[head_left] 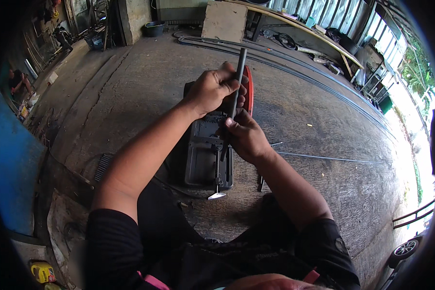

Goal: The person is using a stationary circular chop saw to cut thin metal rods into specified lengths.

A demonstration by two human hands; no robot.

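A straight dark metal bar [241, 63] slants upward in front of me, gripped in both hands. My left hand [211, 92] is closed around its upper half. Lower down, my right hand [248, 137] pinches it, thumb lying along the bar. Beneath my hands, a cut-off saw [194, 166] with a dark base rests on the floor, its red guard [250, 92] partly hidden by my fingers. The bar's lower end hangs over the saw's clamp screw, which ends in a pale handle [216, 195]. I cannot tell whether the bar touches the saw.
Short rods [102, 166] lie left of the saw. A thin rod [328, 157] stretches right across the floor, and long rods [324, 83] curve behind. At the far side stand a board [224, 21], a black basin [153, 30] and a bench. Another person [19, 83] sits far left.
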